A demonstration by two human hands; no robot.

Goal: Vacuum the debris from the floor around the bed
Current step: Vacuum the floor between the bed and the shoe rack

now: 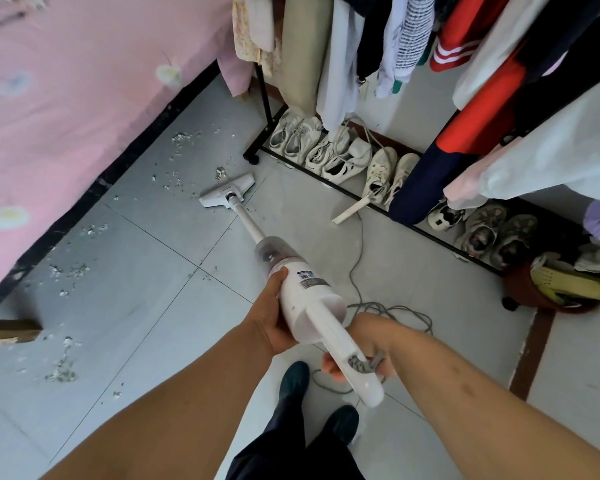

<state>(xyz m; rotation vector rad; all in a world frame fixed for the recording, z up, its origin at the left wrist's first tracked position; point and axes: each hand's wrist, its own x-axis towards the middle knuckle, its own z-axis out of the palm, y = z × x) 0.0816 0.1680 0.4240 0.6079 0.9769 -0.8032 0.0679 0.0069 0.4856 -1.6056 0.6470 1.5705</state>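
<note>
I hold a white stick vacuum (pixel 310 299) in both hands. My left hand (pixel 274 313) grips its body just below the clear dust cup. My right hand (pixel 364 351) is closed around the rear handle, where the grey cord comes out. The vacuum's flat floor head (pixel 226 190) rests on the grey tiles, right beside a small clump of pale debris (pixel 220 173). More debris (pixel 182 138) lies scattered along the dark base of the bed (pixel 49 116), which has a pink sheet, and further crumbs (pixel 61 372) sit at the lower left.
A black clothes rack (pixel 265 109) with hanging garments stands at the right, with several pale shoes (pixel 326 150) lined up under it. A loose white tube (pixel 352 211) lies on the floor. The grey cord (pixel 378 308) coils by my feet (pixel 293 379). A wooden piece (pixel 9 330) sticks out at the left.
</note>
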